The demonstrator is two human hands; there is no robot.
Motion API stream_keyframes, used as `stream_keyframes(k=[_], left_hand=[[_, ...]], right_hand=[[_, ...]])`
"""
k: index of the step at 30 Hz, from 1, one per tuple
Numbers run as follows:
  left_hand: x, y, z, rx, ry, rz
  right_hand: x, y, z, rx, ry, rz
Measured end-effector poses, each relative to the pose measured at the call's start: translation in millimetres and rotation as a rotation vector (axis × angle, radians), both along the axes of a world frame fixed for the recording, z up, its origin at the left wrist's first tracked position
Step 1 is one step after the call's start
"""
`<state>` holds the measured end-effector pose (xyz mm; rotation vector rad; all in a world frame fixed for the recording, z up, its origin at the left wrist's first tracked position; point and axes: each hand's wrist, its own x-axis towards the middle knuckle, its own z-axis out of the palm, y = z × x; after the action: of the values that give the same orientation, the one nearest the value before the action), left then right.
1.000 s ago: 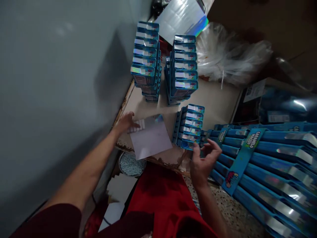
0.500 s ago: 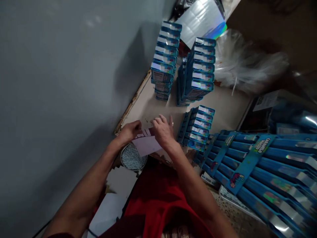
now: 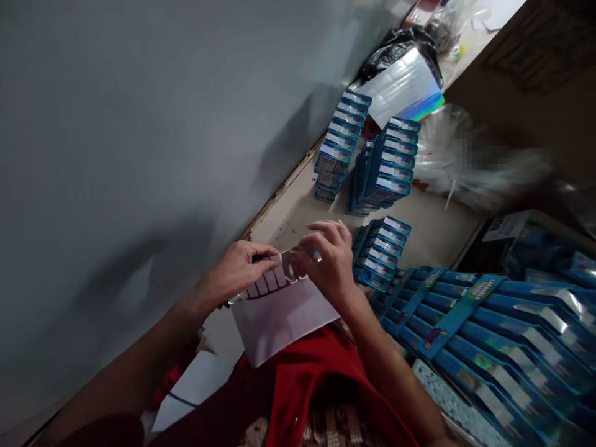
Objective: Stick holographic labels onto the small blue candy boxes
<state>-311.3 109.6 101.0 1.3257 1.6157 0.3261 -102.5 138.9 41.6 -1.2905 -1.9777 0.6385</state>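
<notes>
A pale sheet of stickers (image 3: 288, 316) is spread out in front of my body, with a row of white labels parted by dark gaps along its upper part. My left hand (image 3: 244, 267) pinches its upper left edge between thumb and fingers. My right hand (image 3: 330, 261) is at the upper right edge with its fingers bent together. A small shiny, rainbow-coloured glint shows at those fingers; whether they hold a label I cannot make out. Just beyond my right hand stands a short stack of blue boxes (image 3: 384, 248) bearing white labels.
Farther back are two more blue box stacks (image 3: 339, 143) on the pale table (image 3: 298, 211). A large bundle of blue cartons (image 3: 456, 316) lies at right, beside a tray of granules (image 3: 442, 391). Behind are clear plastic bags (image 3: 465, 161) and a silvery sheet (image 3: 400, 87). A grey wall (image 3: 139, 124) borders the left.
The sheet has come closer to my body and shows more of its face, now covering the bowl of granules. My right hand has curled its fingers. The camera view has shifted.
</notes>
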Motion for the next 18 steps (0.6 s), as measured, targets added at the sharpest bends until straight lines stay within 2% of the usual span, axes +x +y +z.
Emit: stream_keyframes(k=[2,4,6,12,18], left_hand=[[3.3,-3.0,1.4,0.025,0.032,0.042],[8.0,-4.8,3.6,0.048,0.056,0.063],[13.4,-5.5,5.4,0.081,0.087,0.068],[22.8,-7.1,0.4,0.214,0.184,-0.018],[30.8,-8.2,3.6,0.277,0.235,-0.141]], right_hand=[[-1.8,-13.1,-0.6,0.082,-0.009,-0.077],[-4.5,-25.7,-2.8,0.066,0.065,-0.024],[-7.8,-34.5,-4.7,0.003,0.171,0.024],[-10.9,-41.8,-1.0,-0.229,0.331,-0.018],[-4.2,-46.9,-1.9,-0.313,0.41,-0.014]])
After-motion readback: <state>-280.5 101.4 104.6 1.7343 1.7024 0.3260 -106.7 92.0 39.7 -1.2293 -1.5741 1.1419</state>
